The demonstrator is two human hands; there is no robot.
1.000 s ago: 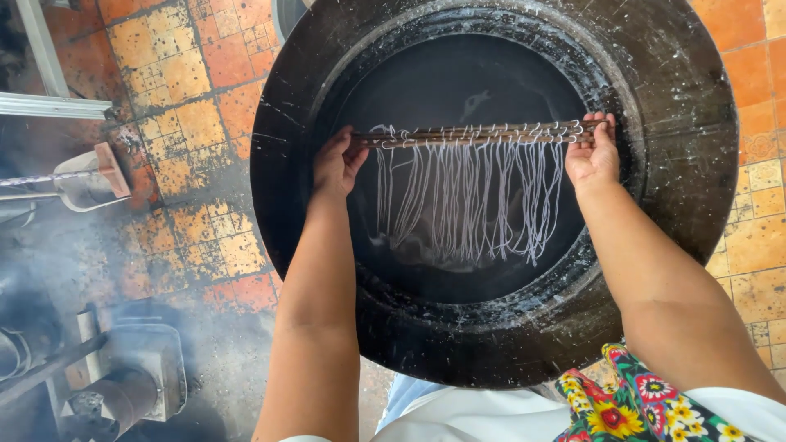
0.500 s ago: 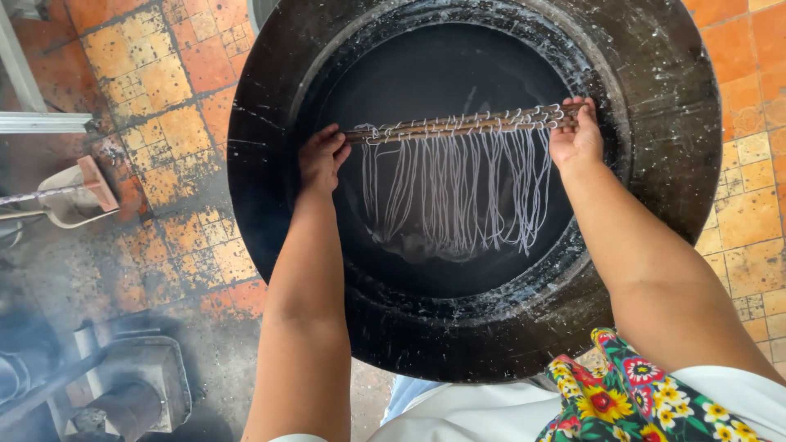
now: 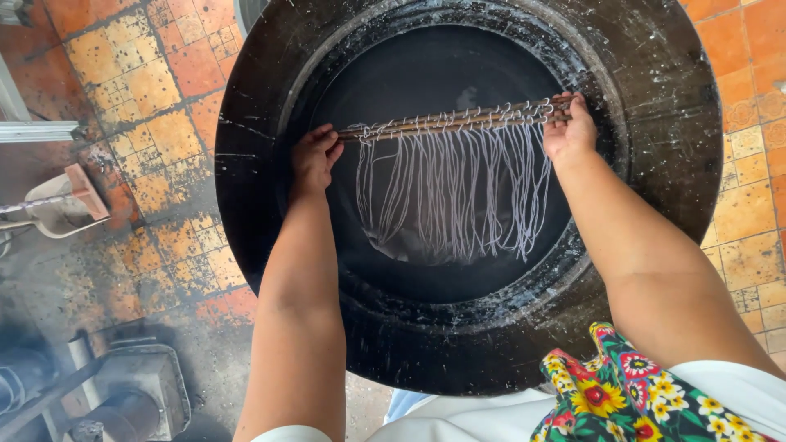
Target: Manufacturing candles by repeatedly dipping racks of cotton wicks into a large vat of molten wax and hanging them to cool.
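Brown stick bundle (image 3: pixel 458 121) spans the vat (image 3: pixel 254 164) crosswise; left hand (image 3: pixel 313 160) and right hand (image 3: pixel 571 131) grip opposite ends, pale strings (image 3: pixel 458 192) hanging below.

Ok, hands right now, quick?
Left hand: closed on the left end of the sticks.
Right hand: closed on their right end.

A big round vat (image 3: pixel 655 172) is filling the upper middle and right of the frame, sitting on the tiled floor (image 3: pixel 147 131). Across its opening a bundle of sticks (image 3: pixel 458 120) is lying crosswise, with strings (image 3: pixel 454 192) hanging from it down into the vat. The left hand (image 3: pixel 313 160) is gripping the sticks' left end, the right hand (image 3: pixel 569 135) the right end. A scoop (image 3: pixel 57 209) is lying at the left edge, and a metal stove (image 3: pixel 135 393) is sitting at lower left.
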